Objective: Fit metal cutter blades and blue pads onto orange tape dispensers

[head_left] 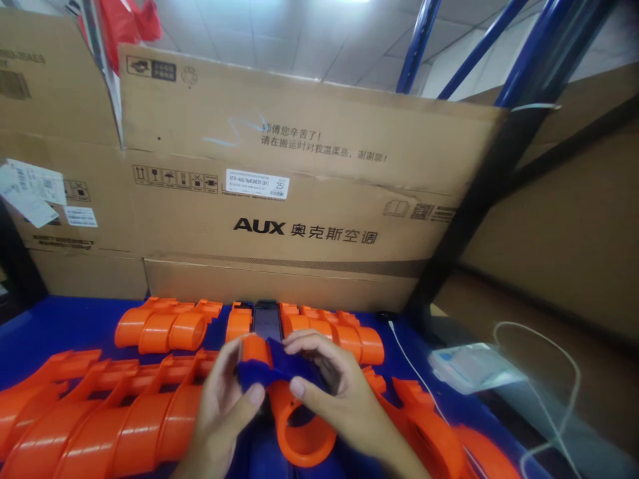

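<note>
An orange plastic part (304,436) with a round, open ring at its lower end is held up in front of me. A dark blue plastic piece (287,364) lies across its upper end. My left hand (227,396) is closed around the left side of both, its thumb on the blue piece. From the right, my right hand (332,386) grips the blue piece, with its thumb by the top of the ring. How the two pieces are joined cannot be made out behind the fingers. Just beyond my hands lies a dark phone-like device (268,319).
Rows of similar orange parts (100,426) lie on the blue surface (64,316) at left, with more (344,336) behind and right. A clear plastic bag (474,366) and white cable (409,362) lie right. Cardboard (299,266) and a dark rack post (464,213) bound the surface.
</note>
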A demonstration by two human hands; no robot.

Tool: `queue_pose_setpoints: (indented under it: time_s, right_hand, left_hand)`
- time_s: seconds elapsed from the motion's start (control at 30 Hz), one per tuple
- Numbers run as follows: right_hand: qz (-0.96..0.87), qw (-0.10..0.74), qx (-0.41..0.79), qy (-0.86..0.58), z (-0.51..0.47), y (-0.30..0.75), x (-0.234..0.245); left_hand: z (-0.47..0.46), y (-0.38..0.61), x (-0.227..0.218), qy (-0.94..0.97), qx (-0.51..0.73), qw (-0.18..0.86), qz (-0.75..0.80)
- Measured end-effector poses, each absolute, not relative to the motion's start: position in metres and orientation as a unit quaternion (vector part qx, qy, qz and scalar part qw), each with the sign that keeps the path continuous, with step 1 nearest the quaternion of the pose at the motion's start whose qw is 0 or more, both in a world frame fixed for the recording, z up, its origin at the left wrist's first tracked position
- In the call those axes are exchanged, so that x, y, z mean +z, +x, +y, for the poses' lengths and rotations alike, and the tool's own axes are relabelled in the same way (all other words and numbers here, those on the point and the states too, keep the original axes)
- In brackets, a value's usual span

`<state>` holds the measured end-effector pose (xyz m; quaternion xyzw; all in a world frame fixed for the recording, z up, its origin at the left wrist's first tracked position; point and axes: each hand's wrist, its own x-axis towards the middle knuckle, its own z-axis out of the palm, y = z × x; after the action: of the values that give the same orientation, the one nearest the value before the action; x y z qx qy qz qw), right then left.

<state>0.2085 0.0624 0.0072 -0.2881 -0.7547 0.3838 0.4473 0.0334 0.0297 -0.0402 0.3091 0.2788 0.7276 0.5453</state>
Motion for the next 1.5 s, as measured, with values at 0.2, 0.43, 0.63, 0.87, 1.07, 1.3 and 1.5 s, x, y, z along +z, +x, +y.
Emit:
queue_pose_setpoints:
  time_s: [0.2, 0.43, 0.63, 0.87, 1.07, 1.3, 1.5]
  right_hand:
    - [-0.793, 0.417, 0.318, -0.309, 0.057, 0.214, 0.008]
    - [-0.843, 0.413, 0.139, -0.315, 0.054, 0.216, 0.004]
    - [-0.873, 0.405, -0.047, -0.268, 0.062, 0.215, 0.002]
    - [-0.872, 0.402, -0.100, -0.260, 0.062, 0.212, -0.007]
    - [-0.876, 0.398, -0.097, -0.255, 0.063, 0.211, -0.006]
    - [-0.874, 0.402, -0.081, -0.261, 0.060, 0.210, -0.007]
    - [-0.875, 0.396, -0.063, -0.271, 0.058, 0.207, -0.005]
  left_hand:
    - [0.024, 0.028, -0.055, 0.336, 0.727, 0.534, 0.270]
    - [0.023, 0.019, -0.061, 0.407, 0.694, 0.556, 0.209]
    - [0.028, 0.023, -0.050, 0.380, 0.684, 0.584, 0.218]
    - [0.032, 0.027, -0.037, 0.360, 0.714, 0.503, 0.329]
    - [0.039, 0.021, -0.045, 0.387, 0.701, 0.500, 0.331]
    - [0.040, 0.018, -0.051, 0.369, 0.703, 0.493, 0.356]
    - [0.036, 0.018, -0.049, 0.349, 0.695, 0.535, 0.330]
